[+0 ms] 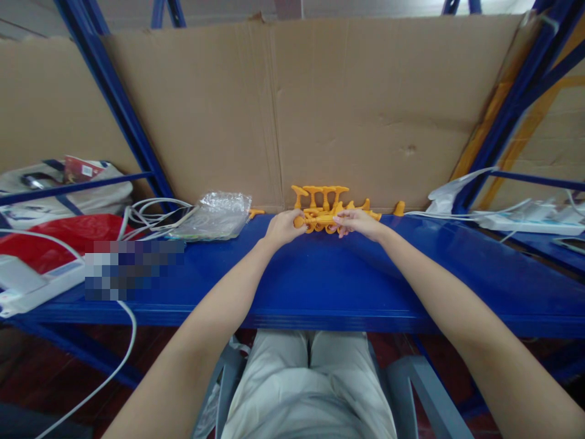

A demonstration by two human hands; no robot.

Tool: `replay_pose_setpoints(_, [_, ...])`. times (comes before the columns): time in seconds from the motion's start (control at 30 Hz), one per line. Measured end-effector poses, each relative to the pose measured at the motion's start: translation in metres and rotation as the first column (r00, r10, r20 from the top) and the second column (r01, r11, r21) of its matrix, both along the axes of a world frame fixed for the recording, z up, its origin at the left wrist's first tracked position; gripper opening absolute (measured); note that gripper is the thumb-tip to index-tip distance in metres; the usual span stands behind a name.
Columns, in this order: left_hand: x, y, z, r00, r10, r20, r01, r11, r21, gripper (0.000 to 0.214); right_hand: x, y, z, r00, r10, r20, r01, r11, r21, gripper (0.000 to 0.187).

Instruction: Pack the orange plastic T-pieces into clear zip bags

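Both hands are at the back of the blue shelf top, in the middle of the head view. My left hand (284, 227) is closed on the rounded left end of a yellow-orange plastic piece (322, 219). At the piece's right side, the fingers of my right hand (359, 223) pinch it. More yellow plastic parts lie close around and behind it, with round, ring-like shapes just below. Behind the hands, a row of T-shaped yellow parts (325, 194) stands against the cardboard. The exact kind of these parts is too small to tell.
A cardboard panel (365, 97) closes off the back. To the left lie clear plastic bags (214, 216), white cables, a red bag (55, 241) and a power strip (46, 283). A yellow cone-like piece (399, 208) and another power strip (530, 222) are on the right.
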State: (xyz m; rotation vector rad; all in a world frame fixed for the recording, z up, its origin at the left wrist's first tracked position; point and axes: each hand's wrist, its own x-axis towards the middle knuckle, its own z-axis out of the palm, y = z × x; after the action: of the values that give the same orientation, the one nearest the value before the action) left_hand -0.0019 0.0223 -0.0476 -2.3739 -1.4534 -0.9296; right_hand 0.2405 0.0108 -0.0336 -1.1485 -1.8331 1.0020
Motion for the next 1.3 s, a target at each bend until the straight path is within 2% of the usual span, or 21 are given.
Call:
replay_pose_setpoints(0.13, [-0.003, 0.003, 0.001, 0.999, -0.042, 0.034, 0.042, 0.999, -0.008, 0.033, -0.002, 0.001, 0.000, 0.998, -0.059, -0.030, 0.059, 0.998, 0.013, 0.024])
replay_pose_setpoints(0.2, [-0.008, 0.006, 0.001, 0.993, -0.088, 0.079, 0.088, 0.996, 0.012, 0.044, -0.002, 0.005, 0.000, 0.990, -0.126, -0.062, 0.128, 0.991, 0.032, 0.026])
replay_pose_setpoints(0.27, [-0.016, 0.011, 0.002, 0.990, -0.074, 0.124, 0.070, 0.997, 0.037, 0.050, -0.001, 0.012, -0.002, 0.972, -0.210, -0.103, 0.216, 0.975, 0.050, 0.028])
replay_pose_setpoints(0.3, [-0.021, 0.013, 0.001, 0.990, -0.021, 0.143, 0.016, 0.999, 0.036, 0.050, 0.000, 0.015, -0.004, 0.960, -0.252, -0.122, 0.261, 0.963, 0.066, 0.031])
replay_pose_setpoints(0.37, [-0.033, 0.018, -0.001, 0.971, 0.172, 0.164, -0.171, 0.985, -0.017, 0.047, 0.003, 0.023, -0.008, 0.938, -0.315, -0.142, 0.332, 0.936, 0.120, 0.038])
replay_pose_setpoints(0.47, [-0.050, 0.024, -0.009, 0.877, 0.464, 0.125, -0.433, 0.876, -0.213, 0.047, 0.006, 0.030, -0.015, 0.919, -0.380, -0.104, 0.394, 0.895, 0.209, 0.046])
replay_pose_setpoints(0.57, [-0.061, 0.029, -0.018, 0.803, 0.592, 0.064, -0.533, 0.763, -0.365, 0.053, 0.004, 0.029, -0.020, 0.891, -0.454, -0.006, 0.438, 0.856, 0.274, 0.044])
replay_pose_setpoints(0.63, [-0.064, 0.032, -0.023, 0.792, 0.609, 0.042, -0.544, 0.736, -0.402, 0.056, 0.000, 0.025, -0.021, 0.867, -0.496, 0.054, 0.451, 0.826, 0.340, 0.041])
replay_pose_setpoints(0.8, [-0.065, 0.037, -0.025, 0.811, 0.585, -0.021, -0.537, 0.729, -0.425, 0.053, -0.009, 0.016, -0.019, 0.827, -0.542, 0.152, 0.422, 0.775, 0.471, 0.036])
replay_pose_setpoints(0.97, [-0.060, 0.032, -0.023, 0.760, 0.644, -0.081, -0.612, 0.669, -0.421, 0.058, -0.018, 0.009, -0.014, 0.759, -0.606, 0.238, 0.401, 0.722, 0.563, 0.035])
replay_pose_setpoints(1.17, [-0.056, 0.026, -0.019, 0.732, 0.676, -0.081, -0.633, 0.632, -0.446, 0.060, -0.041, 0.006, 0.003, 0.675, -0.635, 0.374, 0.393, 0.740, 0.546, 0.037])
replay_pose_setpoints(1.3, [-0.055, 0.023, -0.017, 0.726, 0.684, -0.074, -0.637, 0.628, -0.446, 0.060, -0.055, 0.009, 0.016, 0.625, -0.648, 0.435, 0.396, 0.744, 0.538, 0.043])
